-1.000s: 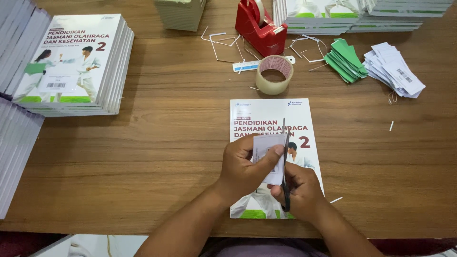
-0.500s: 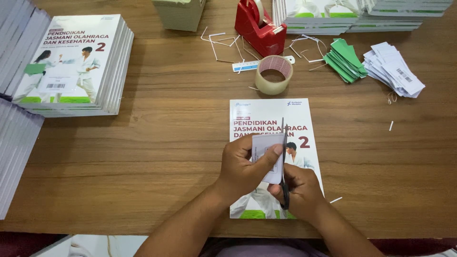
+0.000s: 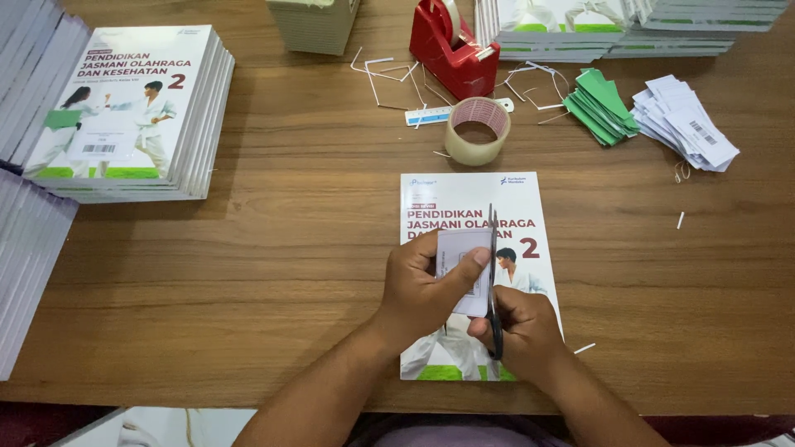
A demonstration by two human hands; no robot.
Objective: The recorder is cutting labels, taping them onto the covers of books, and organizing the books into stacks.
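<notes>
I have a single head-worn view, looking steeply down from above the wooden table [image 3: 290, 248]; it sits close (forearms enter from the bottom edge). Its far side runs off the top; no second view overlaps it.

Both forearms are bare from the lower picture edge up to the wrists, with no sleeve, watch, bracelet or ring in view. The left hand [image 3: 422, 281] and the right hand [image 3: 522, 331] wear no gloves. Between the forearms shows a strip of mauve-purple garment cloth.
</notes>
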